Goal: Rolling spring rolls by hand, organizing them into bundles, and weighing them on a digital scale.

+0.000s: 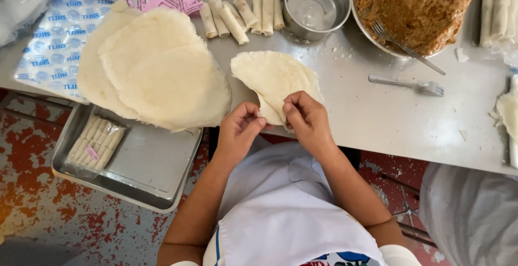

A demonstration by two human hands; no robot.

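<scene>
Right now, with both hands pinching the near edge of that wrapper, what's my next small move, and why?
Probably peel the edge apart and lay the wrapper flat on the table. Both hands, left and right, pinch its near edge, which hangs folded over the table's rim, and no filling from the bowl is on it yet.

Filling bowl (360, 15) cut by top edge; wrapper's (272, 74) near edge behind fingers (294, 109).

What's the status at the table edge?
Left hand and right hand pinch the thin round pale wrapper. Fork lies apart. Nothing blocking.
</scene>
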